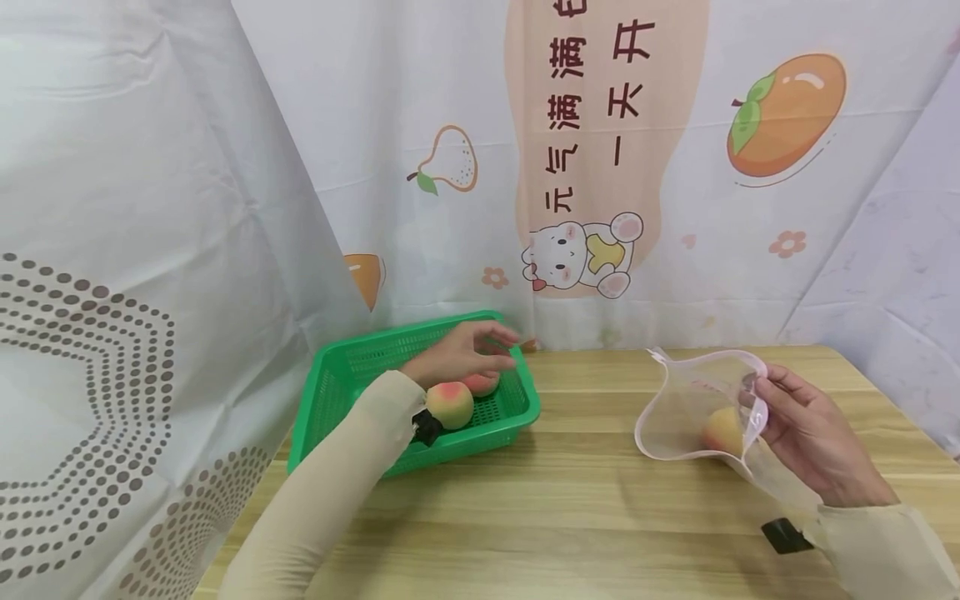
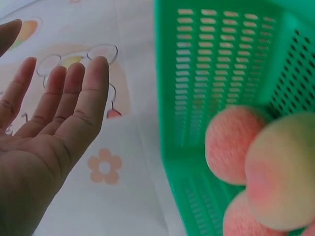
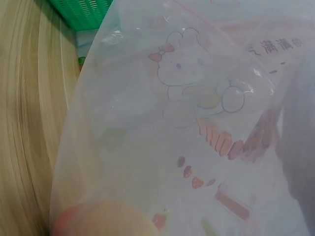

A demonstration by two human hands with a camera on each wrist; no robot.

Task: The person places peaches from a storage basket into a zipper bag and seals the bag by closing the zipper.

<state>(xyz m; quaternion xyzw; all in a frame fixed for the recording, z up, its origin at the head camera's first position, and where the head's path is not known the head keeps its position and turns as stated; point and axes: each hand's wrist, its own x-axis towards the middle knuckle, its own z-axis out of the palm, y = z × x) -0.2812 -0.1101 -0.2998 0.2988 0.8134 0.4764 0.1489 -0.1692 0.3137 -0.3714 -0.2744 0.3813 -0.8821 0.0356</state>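
Observation:
My left hand (image 1: 468, 350) hovers over the right part of a green plastic basket (image 1: 467, 450), holding nothing. Its fingers are loosely spread, as the left wrist view shows. Below it in the basket lie several peaches, among them a yellow one with a pink blush (image 1: 450, 407) and a pinker one (image 2: 234, 145). On the right, my right hand (image 1: 817, 437) pinches the rim of a translucent zip bag (image 1: 675, 417), whose mouth gapes toward the left. Inside the bag rests a yellow-and-red peach (image 1: 722, 429). Printed fruit pictures mark the bag in the right wrist view.
A wooden table (image 1: 570, 517) carries the basket and bag. Behind it hangs a white printed curtain (image 1: 465, 233), and another patterned cloth (image 1: 150, 208) hangs at the left. Bare tabletop lies between basket and bag.

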